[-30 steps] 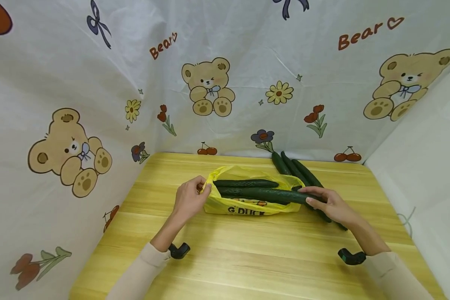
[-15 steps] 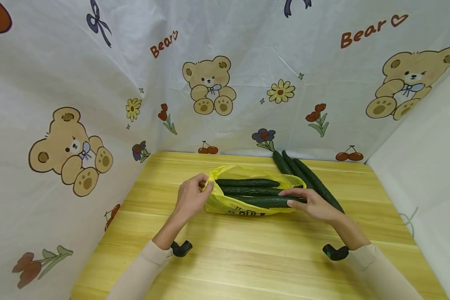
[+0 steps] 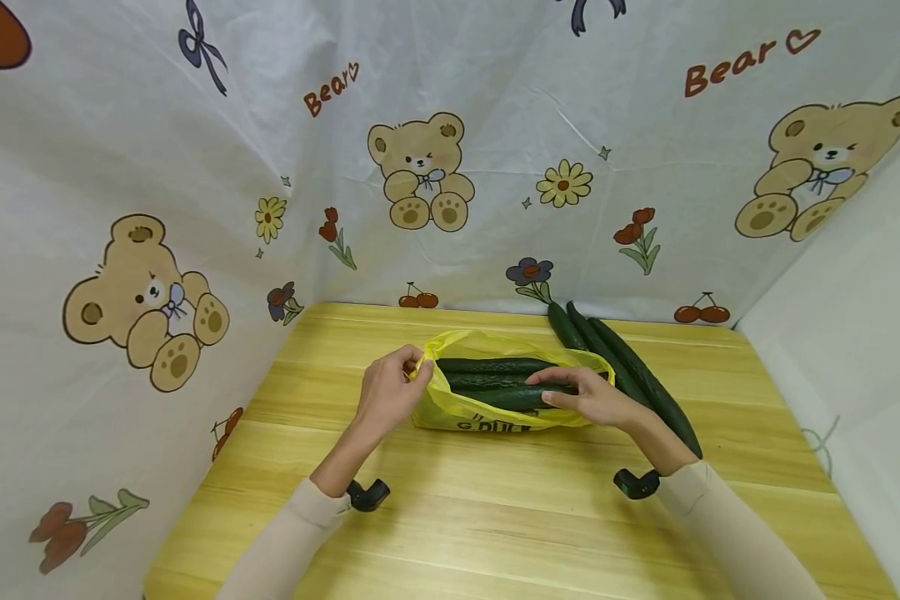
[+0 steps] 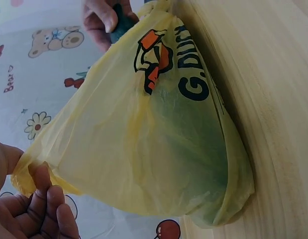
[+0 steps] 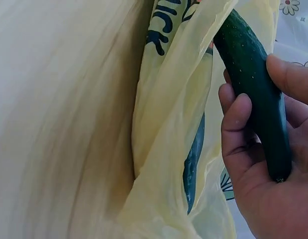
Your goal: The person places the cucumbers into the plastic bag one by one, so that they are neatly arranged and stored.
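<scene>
My left hand (image 3: 390,387) pinches the rim of the yellow bag (image 3: 457,414) at its left end, and here's my right hand (image 3: 598,398) gripping a green cucumber (image 3: 506,398) by its right end, the rest reaching inside the bag! At least two bagged cucumbers (image 3: 495,365) lie alongside; loose cucumbers (image 3: 656,390) rest on the wooden table (image 3: 480,517), right of the bag.
</scene>
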Tool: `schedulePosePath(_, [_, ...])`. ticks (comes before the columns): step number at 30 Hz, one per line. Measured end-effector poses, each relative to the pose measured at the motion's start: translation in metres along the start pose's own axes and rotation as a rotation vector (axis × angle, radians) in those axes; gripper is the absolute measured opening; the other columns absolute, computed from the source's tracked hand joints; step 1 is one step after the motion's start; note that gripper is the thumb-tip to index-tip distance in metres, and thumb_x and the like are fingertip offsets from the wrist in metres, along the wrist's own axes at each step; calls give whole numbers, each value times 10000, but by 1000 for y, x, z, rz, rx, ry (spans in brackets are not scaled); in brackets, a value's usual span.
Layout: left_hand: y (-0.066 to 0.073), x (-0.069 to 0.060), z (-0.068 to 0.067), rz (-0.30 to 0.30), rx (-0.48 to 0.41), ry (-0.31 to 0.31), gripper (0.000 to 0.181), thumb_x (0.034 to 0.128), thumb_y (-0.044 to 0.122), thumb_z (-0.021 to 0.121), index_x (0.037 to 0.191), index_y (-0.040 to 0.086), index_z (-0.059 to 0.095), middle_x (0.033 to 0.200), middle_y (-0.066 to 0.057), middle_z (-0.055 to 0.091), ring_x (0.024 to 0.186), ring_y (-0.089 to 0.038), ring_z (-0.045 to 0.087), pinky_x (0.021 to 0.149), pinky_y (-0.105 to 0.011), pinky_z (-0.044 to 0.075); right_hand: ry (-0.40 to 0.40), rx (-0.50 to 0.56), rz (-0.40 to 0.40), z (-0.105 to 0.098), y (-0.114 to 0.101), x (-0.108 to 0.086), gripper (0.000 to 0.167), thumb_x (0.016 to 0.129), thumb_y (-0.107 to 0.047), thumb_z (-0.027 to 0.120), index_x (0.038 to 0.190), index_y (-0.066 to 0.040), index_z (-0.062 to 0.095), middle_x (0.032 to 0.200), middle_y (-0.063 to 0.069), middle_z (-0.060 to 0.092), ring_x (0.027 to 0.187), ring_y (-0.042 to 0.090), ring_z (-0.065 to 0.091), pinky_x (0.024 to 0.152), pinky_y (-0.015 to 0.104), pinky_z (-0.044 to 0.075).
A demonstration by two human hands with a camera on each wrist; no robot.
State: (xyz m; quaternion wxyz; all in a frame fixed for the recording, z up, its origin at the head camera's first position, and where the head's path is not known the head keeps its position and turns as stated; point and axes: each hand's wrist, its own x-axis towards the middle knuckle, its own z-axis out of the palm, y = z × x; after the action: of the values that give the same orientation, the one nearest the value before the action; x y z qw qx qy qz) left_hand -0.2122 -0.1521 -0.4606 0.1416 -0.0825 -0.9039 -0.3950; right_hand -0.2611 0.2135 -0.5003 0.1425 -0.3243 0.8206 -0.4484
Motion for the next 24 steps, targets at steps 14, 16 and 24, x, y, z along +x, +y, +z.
schedulePosePath(14, [2, 2, 0, 12, -20, 19, 147, 1043, 275, 677, 967, 161, 730, 810, -27, 662, 611, -141, 572, 664, -333, 447, -193, -168, -41, -12, -1, 22, 328, 1080, -110, 637, 1399, -44, 682, 1409, 159, 716, 1275, 369, 678, 1018, 464, 576])
schedulePosePath(16, [3, 3, -1, 16, -22, 30, 141, 1040, 269, 682, 963, 160, 730, 803, -26, 658, 611, -143, 571, 667, -335, 448, -188, -220, -41, -9, 1, 20, 330, 1072, -111, 654, 1398, -70, 686, 1403, 135, 721, 1268, 359, 687, 1024, 517, 576])
schedulePosePath(24, [4, 5, -2, 20, -28, 45, 150, 1036, 273, 679, 965, 150, 727, 795, -30, 652, 611, -143, 578, 679, -339, 452, -103, -265, -17, 0, 3, 6, 302, 1061, -113, 672, 1361, -98, 710, 1365, 106, 736, 1262, 368, 694, 1012, 552, 580])
